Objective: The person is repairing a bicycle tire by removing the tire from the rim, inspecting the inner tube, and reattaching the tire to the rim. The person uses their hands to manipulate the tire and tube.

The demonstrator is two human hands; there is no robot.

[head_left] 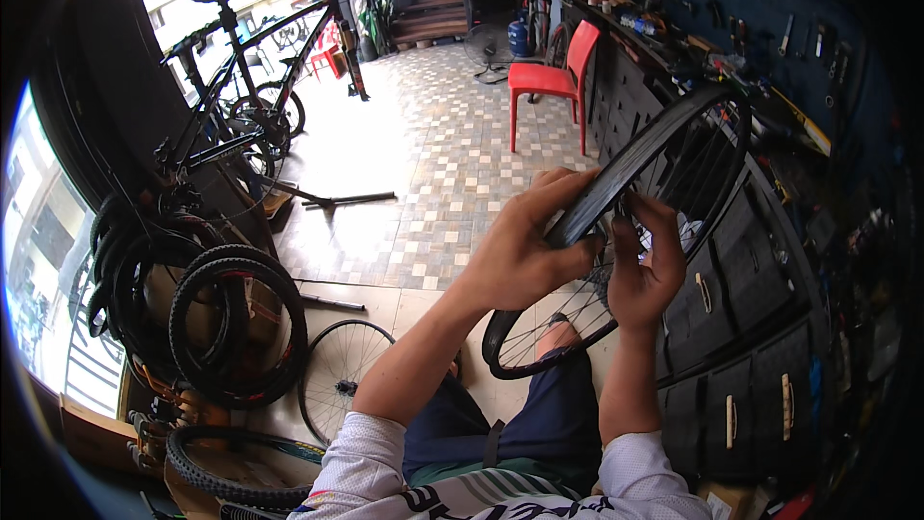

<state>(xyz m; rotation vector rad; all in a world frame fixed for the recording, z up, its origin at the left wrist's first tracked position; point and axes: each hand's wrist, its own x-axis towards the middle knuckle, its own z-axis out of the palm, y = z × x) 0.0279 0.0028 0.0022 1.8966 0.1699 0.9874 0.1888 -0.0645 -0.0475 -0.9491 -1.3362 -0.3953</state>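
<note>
A black bicycle wheel [664, 135] is held up in front of me, tilted, with its upper edge toward the workbench on the right. My left hand [539, 241] is closed round the near side of the rim, thumb below and fingers over the top. On the rim's inner side, beside the spokes, the fingers of my right hand [647, 270] are bent together in a pinch. What they hold, if anything, is too small to make out. The lower part of the wheel hangs above my knees.
A second spoked wheel [332, 351] lies at my left, near several stacked tyres [236, 327]. Further off, a bicycle frame [279, 34] is up on a repair stand [332, 200]. At the right are a red chair [551, 79], dark drawers [741, 279] and a tool-covered workbench.
</note>
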